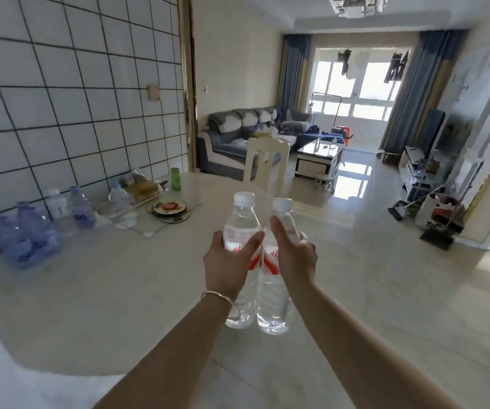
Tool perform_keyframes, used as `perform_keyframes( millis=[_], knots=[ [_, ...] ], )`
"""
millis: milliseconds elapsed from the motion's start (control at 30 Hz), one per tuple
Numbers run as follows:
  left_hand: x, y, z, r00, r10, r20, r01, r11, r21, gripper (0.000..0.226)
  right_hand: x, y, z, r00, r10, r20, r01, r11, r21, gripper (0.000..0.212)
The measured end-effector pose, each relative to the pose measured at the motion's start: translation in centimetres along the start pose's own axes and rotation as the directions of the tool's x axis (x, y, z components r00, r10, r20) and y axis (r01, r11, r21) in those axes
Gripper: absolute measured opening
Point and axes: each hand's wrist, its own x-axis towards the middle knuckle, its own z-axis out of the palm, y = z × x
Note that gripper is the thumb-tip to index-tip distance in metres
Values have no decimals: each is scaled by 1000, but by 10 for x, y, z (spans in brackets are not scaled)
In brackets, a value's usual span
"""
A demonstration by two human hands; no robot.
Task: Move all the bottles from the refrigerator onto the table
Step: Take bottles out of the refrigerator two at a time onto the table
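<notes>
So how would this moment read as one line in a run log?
left hand: grips left bottle | right hand: grips right bottle | both held above table | several bottles already there

Cream chair (267,163) behind table; green cup (175,178), plate (169,208) (near tiled wall); sofa (237,137) beyond.

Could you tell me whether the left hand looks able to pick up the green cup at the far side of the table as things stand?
Probably not yet: the left hand already grips a water bottle, and the green cup stands far across the table. It would likely have to set the bottle down first.
</notes>
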Motion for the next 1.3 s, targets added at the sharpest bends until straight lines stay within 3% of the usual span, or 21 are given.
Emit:
perform_keyframes(
  millis=[100,167,300,400,567,733,833,1100,1167,1300],
  knots=[
    [51,-11,11,998,-34,-61,33,999,-23,26,54,4,38,996,-14,91,15,1000,-11,101],
    [87,-19,16,993,-47,-107,45,999,-23,30,91,7,66,986,-26,164,26,1000,0,98],
    [162,-43,19,966,-57,-252,59,998,1,56,161,10,128,929,15,369,-29,999,31,81],
    [213,-58,12,935,-89,-344,112,993,46,76,198,10,178,860,66,507,-89,996,22,100],
    [278,-90,-18,871,-172,-460,207,978,27,49,236,13,266,752,127,647,-99,992,-79,105],
    [336,-134,-68,785,-212,-582,262,965,2,54,248,24,367,633,180,753,-126,984,-129,114],
    [374,-165,-107,738,-254,-625,314,949,-14,50,248,34,432,569,175,804,-117,984,-132,105],
    [476,-232,-215,702,-325,-634,401,916,-26,39,248,47,596,527,213,823,-120,977,-176,120],
    [501,-246,-239,706,-304,-639,396,918,0,40,251,46,633,521,177,835,-98,984,-148,110],
    [543,-277,-284,714,-262,-649,372,927,35,49,256,44,707,525,97,846,-60,995,-77,66]
  ],
)
